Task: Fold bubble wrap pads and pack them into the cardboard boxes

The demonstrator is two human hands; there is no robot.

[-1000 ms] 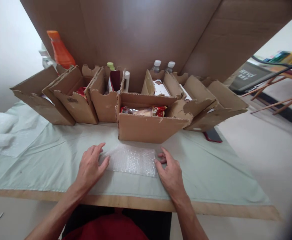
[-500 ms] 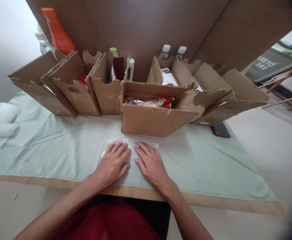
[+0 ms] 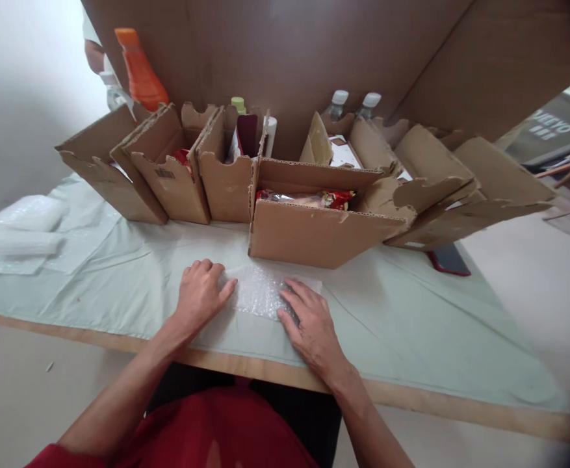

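Note:
A flat piece of clear bubble wrap (image 3: pixel 258 292) lies on the cloth in front of me. My right hand (image 3: pixel 311 318) rests on its right part, fingers stretched out and slightly apart. At the left end of the wrap is my left hand (image 3: pixel 201 292), its thumb pointing right along the wrap and away from the other fingers. Those fingertips bend down towards the cloth, and I cannot make out whether they touch the wrap's edge. Just behind the wrap stands a cardboard box (image 3: pixel 323 231) holding red and clear snack packets (image 3: pixel 309 198).
More open cardboard boxes (image 3: pixel 182 188) line the back, before a tall cardboard panel (image 3: pixel 275 58). An orange bottle (image 3: pixel 143 75) and white-capped bottles (image 3: pixel 337 104) rise behind them. Folded bubble wrap (image 3: pixel 26 227) lies at left, a dark phone-like object (image 3: pixel 450 260) at right. Another person's arm (image 3: pixel 94 55) shows far left.
My left hand has slid left off the middle of the bubble wrap to its left end. The right hand stays on the wrap. The whole view has shifted a little.

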